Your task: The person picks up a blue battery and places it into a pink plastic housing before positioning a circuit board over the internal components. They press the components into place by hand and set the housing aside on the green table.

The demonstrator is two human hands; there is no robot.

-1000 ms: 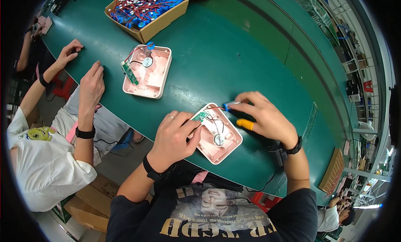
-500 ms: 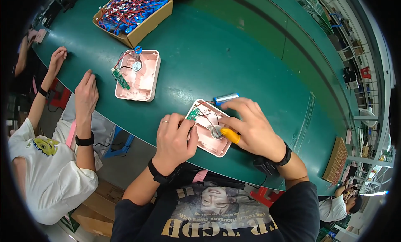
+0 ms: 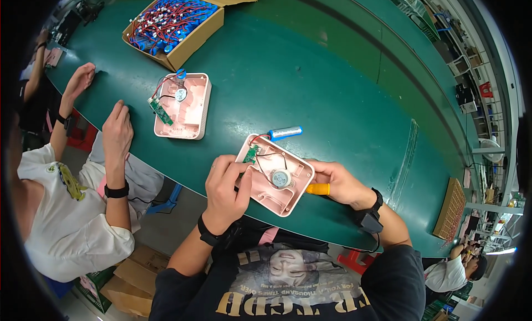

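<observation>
A pale pink plastic casing (image 3: 271, 202) lies between my hands, its inside facing up. In it are a round silver motor or speaker (image 3: 281, 178), thin wires and a small green circuit board (image 3: 251, 153). Red and black wires lead to a blue cylindrical battery (image 3: 286, 133) lying just beyond the casing's far edge. My left hand (image 3: 226, 190) grips the left edge beside the board, thumb over the rim. At the right edge, my right hand (image 3: 349, 185) pinches the casing wall; one digit wears a yellow finger cot (image 3: 318, 189).
A second pink casing (image 3: 194, 113) with board and battery sits farther left. Beyond it stands a cardboard box (image 3: 194, 46) full of blue wired batteries. A co-worker's hand (image 3: 117, 127) rests on the green table (image 3: 332, 93) at left. A brown grid tray (image 3: 449, 210) lies far right.
My right hand has moved from over the casing's inside to its right edge. The casing appears lifted or tilted slightly, and its battery has shifted left. My left hand stays on the left edge.
</observation>
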